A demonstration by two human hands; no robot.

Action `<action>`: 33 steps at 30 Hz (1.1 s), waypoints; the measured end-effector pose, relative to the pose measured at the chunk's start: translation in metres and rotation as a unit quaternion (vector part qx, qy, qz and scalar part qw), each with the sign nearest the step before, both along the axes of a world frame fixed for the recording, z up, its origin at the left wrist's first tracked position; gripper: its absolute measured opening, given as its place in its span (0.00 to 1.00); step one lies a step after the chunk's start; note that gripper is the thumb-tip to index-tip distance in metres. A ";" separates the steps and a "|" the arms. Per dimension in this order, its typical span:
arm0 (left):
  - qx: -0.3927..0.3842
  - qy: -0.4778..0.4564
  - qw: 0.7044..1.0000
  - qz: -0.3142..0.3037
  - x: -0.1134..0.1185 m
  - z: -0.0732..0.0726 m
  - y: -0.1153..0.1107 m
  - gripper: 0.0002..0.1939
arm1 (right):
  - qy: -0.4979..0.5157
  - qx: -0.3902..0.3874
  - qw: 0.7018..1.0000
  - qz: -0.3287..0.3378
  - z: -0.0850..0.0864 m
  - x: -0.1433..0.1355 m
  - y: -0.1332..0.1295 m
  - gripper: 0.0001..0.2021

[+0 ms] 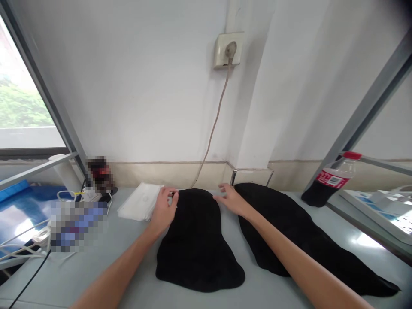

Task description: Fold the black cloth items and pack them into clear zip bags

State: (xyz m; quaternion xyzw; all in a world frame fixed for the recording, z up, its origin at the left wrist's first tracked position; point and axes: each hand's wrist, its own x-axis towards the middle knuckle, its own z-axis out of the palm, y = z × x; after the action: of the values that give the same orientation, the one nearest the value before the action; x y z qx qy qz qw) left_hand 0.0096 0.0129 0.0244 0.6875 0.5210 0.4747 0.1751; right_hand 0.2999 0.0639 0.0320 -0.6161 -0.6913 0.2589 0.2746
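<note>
A black soft piece [196, 244], looking like fabric, lies flat on the grey table, narrow at the far end and wide towards me. My left hand [165, 209] is at its far left edge, fingers loosely curved and the thumb apart from them; the fingertips seem to touch the edge. Off its far right edge hovers or rests my right hand [232, 200], fingers spread and holding nothing. A second, longer black piece [289, 219] stretches to the right, partly hidden under my right forearm. Beside my left hand is a stack of thin white sheets or bags [140, 201].
A cola bottle [333, 180] with a red cap leans at the right by a metal frame post [363, 94]. Cables and a blurred object [79, 225] lie on the left. From a wall socket [229, 49], a cord [213, 128] runs down behind the table [128, 262].
</note>
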 end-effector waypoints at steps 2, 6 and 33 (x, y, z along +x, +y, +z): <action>-0.002 0.088 0.987 -0.133 0.005 0.010 -0.012 0.17 | -0.077 -0.036 0.994 0.070 0.002 0.002 -0.012 0.20; 0.023 0.290 0.933 -0.210 0.014 0.008 -0.022 0.13 | -0.150 -0.101 0.970 0.165 0.011 0.000 -0.035 0.19; 0.055 0.327 0.928 -0.169 -0.006 -0.019 -0.008 0.18 | -0.169 -0.064 0.951 0.250 -0.004 0.017 -0.040 0.59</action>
State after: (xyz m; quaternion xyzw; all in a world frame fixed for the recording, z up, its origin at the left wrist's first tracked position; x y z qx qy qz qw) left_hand 0.0040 0.0045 0.0056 0.8912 0.3980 0.2148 0.0346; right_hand 0.3167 0.0243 0.0282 -0.4747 -0.8414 0.2552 0.0398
